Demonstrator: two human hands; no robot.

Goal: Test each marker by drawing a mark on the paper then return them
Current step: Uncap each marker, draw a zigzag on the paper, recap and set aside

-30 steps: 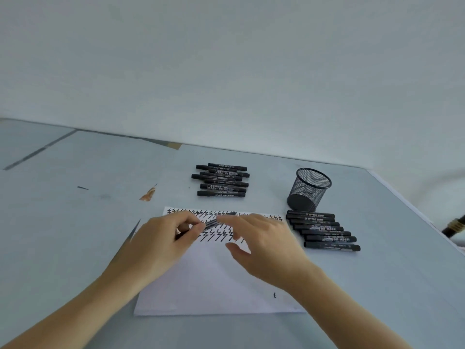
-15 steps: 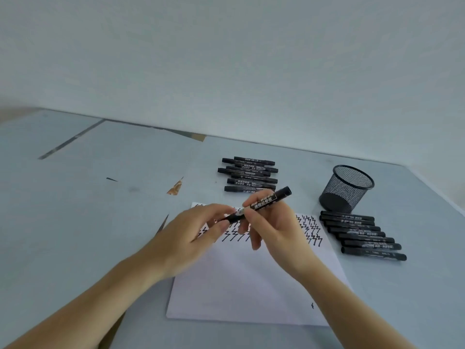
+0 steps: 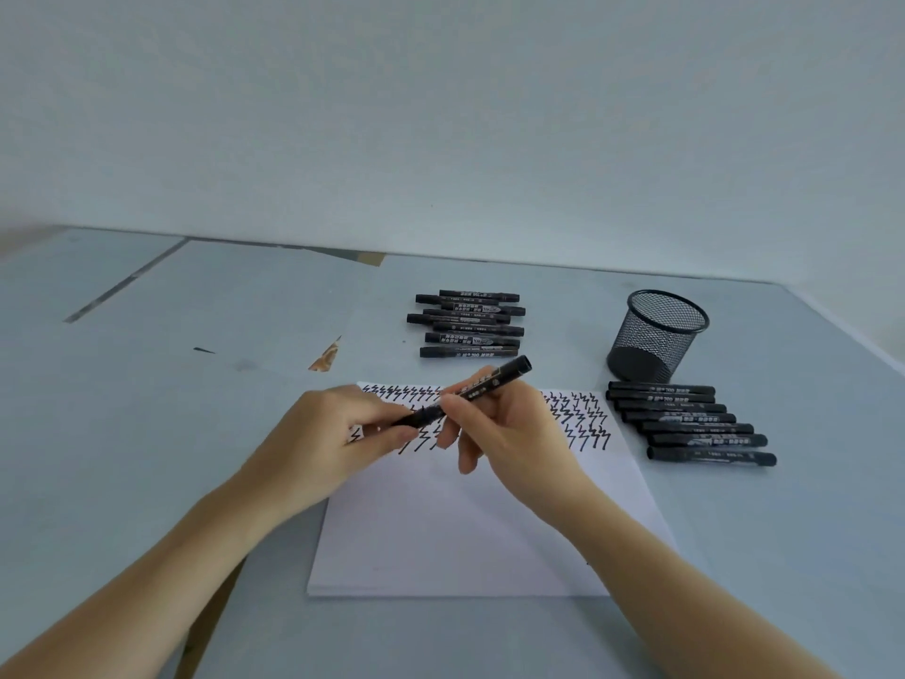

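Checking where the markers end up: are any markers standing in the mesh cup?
No, the mesh cup shows none inside; markers lie in rows on the table.

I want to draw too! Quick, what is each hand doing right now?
Left hand: pinching the lower end of the black marker.
Right hand: gripping the same marker's barrel above the paper.
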